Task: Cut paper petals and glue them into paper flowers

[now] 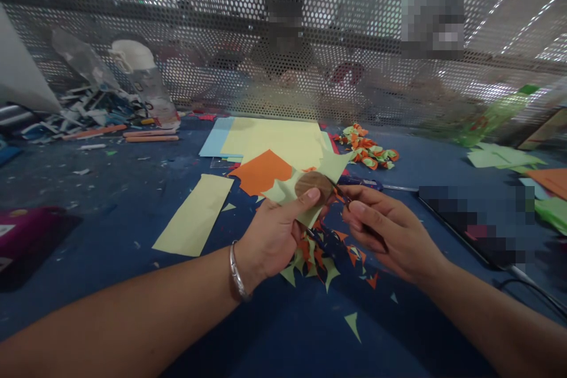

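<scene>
Between the thumb and fingers of my left hand (pixel 277 233), a pale green sheet of paper (pixel 335 165) is gripped together with a round brown disc (pixel 308 184) lying flat on it. My right hand (pixel 385 224) is closed around dark-handled scissors (pixel 367 229), their blades by the right edge of the disc and the paper. Beneath both hands lies a heap of orange and green paper scraps (pixel 312 257). An orange sheet (pixel 263 171) with a cut edge rests just behind my left hand.
Yellow sheets (pixel 274 136) are stacked at the back, beside a pile of orange and green cut pieces (pixel 367 147). A yellow strip (pixel 195 215) lies left. A phone (pixel 473 224) with a cable is right. A bottle (pixel 153 85) stands before the perforated metal panel (pixel 212 23).
</scene>
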Demonstrator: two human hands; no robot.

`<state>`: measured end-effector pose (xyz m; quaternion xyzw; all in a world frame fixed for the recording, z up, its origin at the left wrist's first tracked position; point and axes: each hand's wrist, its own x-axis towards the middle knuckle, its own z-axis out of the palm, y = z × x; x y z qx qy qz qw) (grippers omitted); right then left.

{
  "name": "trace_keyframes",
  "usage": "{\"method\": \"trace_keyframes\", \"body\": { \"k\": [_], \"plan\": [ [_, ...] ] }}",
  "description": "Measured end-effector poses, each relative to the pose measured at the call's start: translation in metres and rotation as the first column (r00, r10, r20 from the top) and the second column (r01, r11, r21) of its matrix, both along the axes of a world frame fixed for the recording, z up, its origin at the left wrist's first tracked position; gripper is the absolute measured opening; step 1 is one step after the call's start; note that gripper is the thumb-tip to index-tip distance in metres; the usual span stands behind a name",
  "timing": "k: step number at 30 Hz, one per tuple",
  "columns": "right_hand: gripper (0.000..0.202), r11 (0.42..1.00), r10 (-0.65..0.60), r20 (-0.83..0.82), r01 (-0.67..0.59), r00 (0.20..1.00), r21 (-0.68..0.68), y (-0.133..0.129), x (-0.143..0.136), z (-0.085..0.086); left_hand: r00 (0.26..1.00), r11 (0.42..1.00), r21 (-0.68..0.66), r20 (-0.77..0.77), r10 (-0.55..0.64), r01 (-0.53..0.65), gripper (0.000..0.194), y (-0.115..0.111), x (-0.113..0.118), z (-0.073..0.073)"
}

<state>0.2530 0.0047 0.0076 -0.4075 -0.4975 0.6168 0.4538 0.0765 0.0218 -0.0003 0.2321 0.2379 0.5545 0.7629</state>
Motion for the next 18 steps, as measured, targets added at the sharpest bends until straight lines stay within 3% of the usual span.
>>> {"method": "trace_keyframes", "body": {
  "k": [18],
  "plan": [
    [0.027, 1.0, -0.004, 0.02, 0.003, 1.0, 0.023, 0.0, 0.0021, 0.001, 0.999, 0.999, 0.006, -0.002, -0.039, 0.039, 0.02, -0.0012, -0.001, 0.0046]
  ]
}}
